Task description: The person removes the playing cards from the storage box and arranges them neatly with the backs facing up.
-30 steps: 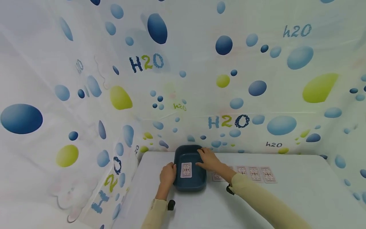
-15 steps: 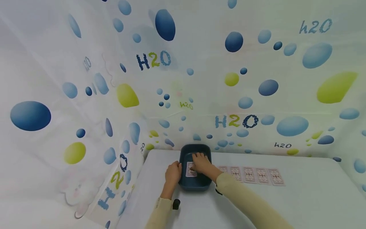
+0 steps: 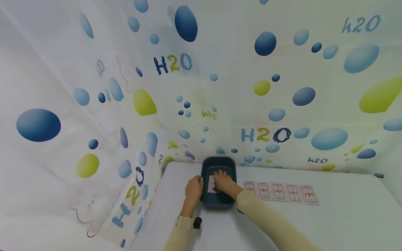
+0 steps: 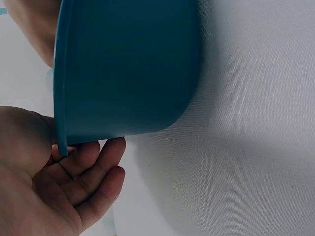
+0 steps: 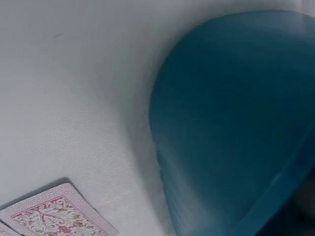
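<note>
A dark blue-green plastic basin point(image 3: 218, 202) stands at the table's far edge. My left hand point(image 3: 194, 188) grips its left rim; in the left wrist view that hand point(image 4: 74, 182) has the thumb at the rim and the fingers curled against the outer wall. Inside the basin lies a playing card point(image 3: 210, 184), back up, partly covered by my right hand point(image 3: 223, 181). That hand reaches over the right rim, its fingers down on or just above the card; whether they pinch it is hidden. In the right wrist view the basin's wall point(image 5: 226, 113) blocks the fingers.
To the basin's right, a row of several playing cards point(image 3: 278, 192) lies back up on the white tabletop point(image 3: 339, 223). One row card point(image 5: 59, 214) shows in the right wrist view. A patterned curtain point(image 3: 232, 104) hangs behind the table.
My right hand has come from the basin's right rim down and left onto the card inside. My left hand has kept its grip. The head view has shifted slightly.
</note>
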Demonstrator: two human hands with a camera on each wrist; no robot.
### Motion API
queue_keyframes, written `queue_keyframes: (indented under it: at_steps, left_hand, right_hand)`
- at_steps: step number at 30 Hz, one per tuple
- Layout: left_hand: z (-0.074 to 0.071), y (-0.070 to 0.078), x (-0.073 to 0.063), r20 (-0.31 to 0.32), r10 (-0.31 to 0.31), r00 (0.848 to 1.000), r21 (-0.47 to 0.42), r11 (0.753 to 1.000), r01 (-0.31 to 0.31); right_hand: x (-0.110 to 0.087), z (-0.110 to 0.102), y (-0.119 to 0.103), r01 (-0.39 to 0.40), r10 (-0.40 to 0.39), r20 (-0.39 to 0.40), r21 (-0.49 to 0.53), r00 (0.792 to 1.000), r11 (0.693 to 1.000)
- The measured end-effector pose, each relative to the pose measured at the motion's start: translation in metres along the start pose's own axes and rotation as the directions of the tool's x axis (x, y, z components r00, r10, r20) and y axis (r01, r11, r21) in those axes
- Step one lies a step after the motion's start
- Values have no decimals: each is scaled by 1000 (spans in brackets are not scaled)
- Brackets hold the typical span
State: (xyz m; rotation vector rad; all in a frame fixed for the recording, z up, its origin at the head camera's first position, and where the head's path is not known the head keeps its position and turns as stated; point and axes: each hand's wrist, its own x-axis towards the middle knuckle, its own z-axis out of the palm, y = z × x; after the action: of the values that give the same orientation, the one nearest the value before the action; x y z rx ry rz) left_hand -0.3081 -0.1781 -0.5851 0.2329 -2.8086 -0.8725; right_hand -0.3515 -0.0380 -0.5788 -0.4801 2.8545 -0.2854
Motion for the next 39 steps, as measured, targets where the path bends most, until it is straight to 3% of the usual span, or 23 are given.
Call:
queue_keyframes:
  at_steps: [4,10,15,18,25,31,35,39]
  left_hand:
    - [-2,2,0,0,0,1000,10,1000,0]
    - [-2,2,-1,10,-21,1000,11,1000,21]
    - [-3,4,-3,1,-28,1000,20,999,28]
    - [-4,4,-4,-1,-27,1000,21,999,27]
    - [-4,5,-4,3,-29,1000,25,999,29]
    - [-5,10,-6,-17,-34,999,43,998,34]
    - [-5,11,-7,-10,-50,999,42,998,50]
    - [-3,9,-5,-2,-67,998,57,996,67]
  right_hand:
    - [0,-3,2,-5,6,-4,23,1000,1000]
    - [2,0,4,-9,15,-70,88,997,996]
    - [0,5,5,-27,47,-92,204,995,979]
    - [0,5,8,-25,55,-89,315,994,949]
    - [-5,-7,11,12,34,-75,545,997,838]
    - [-19,-19,16,91,-21,-116,638,993,764]
    - [-30,-27,19,84,-27,-93,703,995,706]
    - [-40,-36,23,82,-32,-82,730,996,678]
